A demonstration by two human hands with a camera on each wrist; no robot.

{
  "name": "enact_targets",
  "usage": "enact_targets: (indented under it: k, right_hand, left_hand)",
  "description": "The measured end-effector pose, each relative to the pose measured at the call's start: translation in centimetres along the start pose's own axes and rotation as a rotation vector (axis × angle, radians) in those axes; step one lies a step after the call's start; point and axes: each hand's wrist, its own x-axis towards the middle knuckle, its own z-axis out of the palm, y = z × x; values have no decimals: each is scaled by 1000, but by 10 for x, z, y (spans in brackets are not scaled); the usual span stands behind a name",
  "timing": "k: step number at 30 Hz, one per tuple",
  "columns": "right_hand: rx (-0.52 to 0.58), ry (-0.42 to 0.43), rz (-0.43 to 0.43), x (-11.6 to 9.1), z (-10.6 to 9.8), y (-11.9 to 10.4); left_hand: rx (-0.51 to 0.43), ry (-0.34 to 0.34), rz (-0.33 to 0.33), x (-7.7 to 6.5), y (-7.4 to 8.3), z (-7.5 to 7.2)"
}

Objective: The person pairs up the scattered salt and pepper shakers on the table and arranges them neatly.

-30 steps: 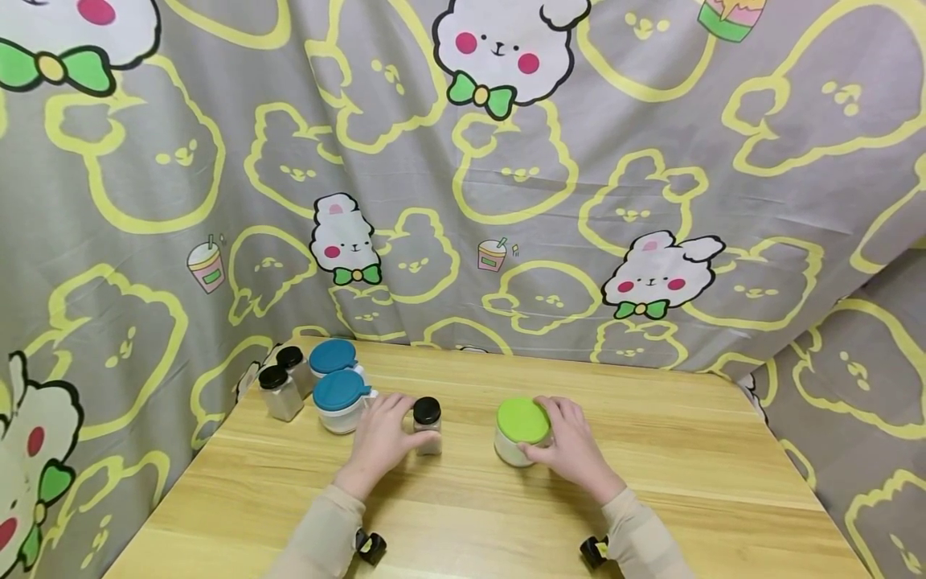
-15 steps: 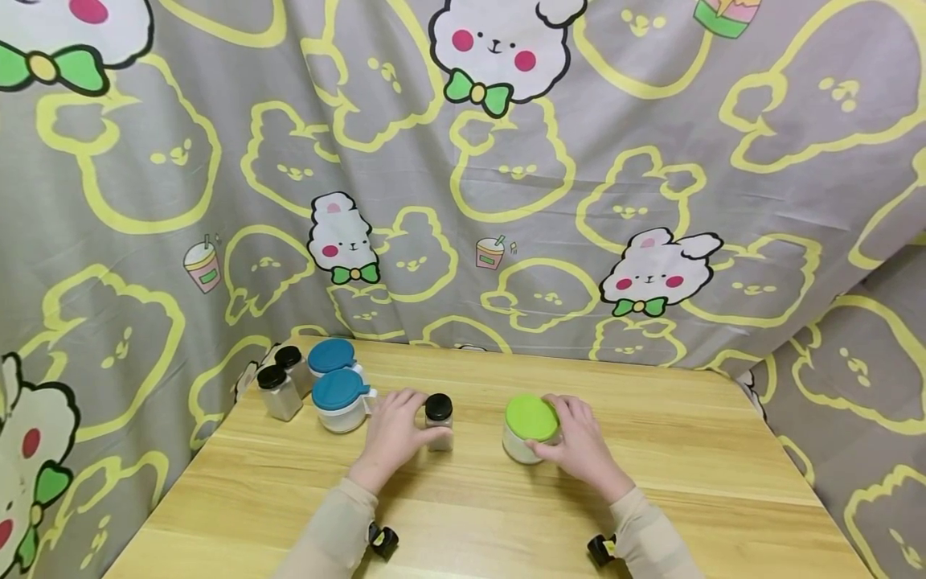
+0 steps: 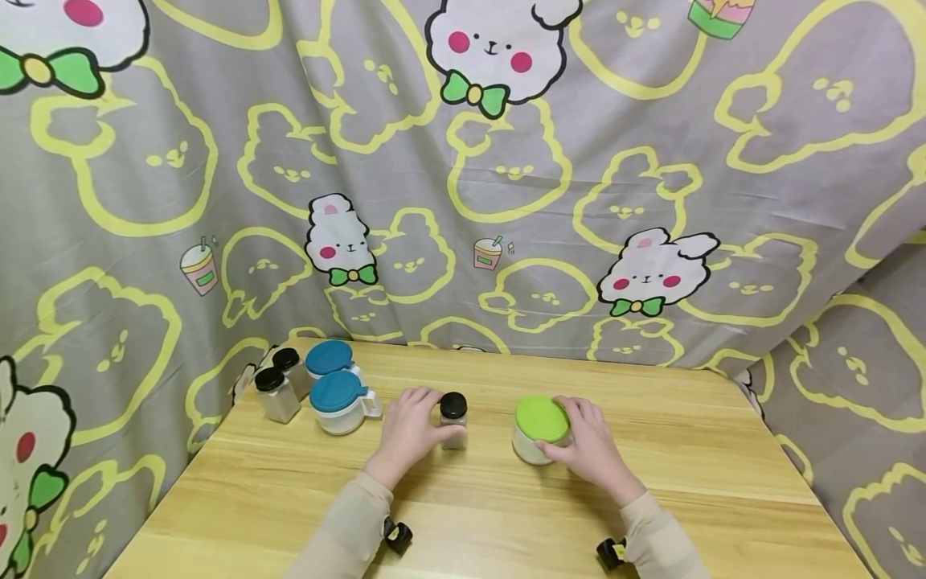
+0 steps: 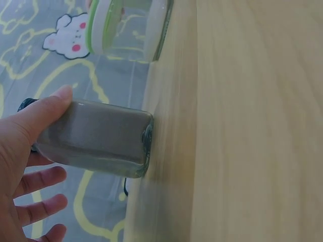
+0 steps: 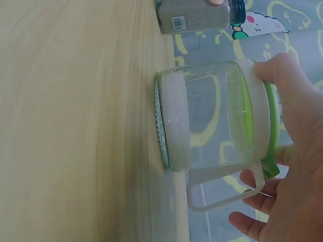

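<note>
My left hand (image 3: 411, 428) pinches a small black-lidded glass spice jar (image 3: 453, 408) near its top, between thumb and forefinger. In the left wrist view the jar (image 4: 96, 135) holds grey-brown powder, its base right at the wood, and the other fingers hang free of it. To the right, my right hand (image 3: 589, 444) holds a glass seasoning jar (image 3: 541, 420) with a green lid by its upper rim. That jar (image 5: 209, 118) shows a white layer at the bottom and a white handle (image 5: 222, 189) in the right wrist view. Both jars stand upright, apart from each other.
Two seasoning pots with blue lids, a front one (image 3: 338, 392) and a back one (image 3: 329, 358), stand at the table's left rear. Beside them are two more black-lidded jars, one (image 3: 278, 396) nearer than the other (image 3: 291, 366). A patterned curtain (image 3: 528, 241) hangs behind the wooden table (image 3: 506, 515).
Both hands have moved right across the table, taking the spice jar and the green-lidded jar along. A wider gap shows between the left hand and the blue-lidded pots, which have stayed put.
</note>
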Motion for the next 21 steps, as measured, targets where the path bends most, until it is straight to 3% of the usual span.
enact_targets:
  k: [21]
  right_hand:
    - [-13, 13, 29, -10, -15, 21]
  left_hand:
    - [-6, -41, 43, 14, 25, 17]
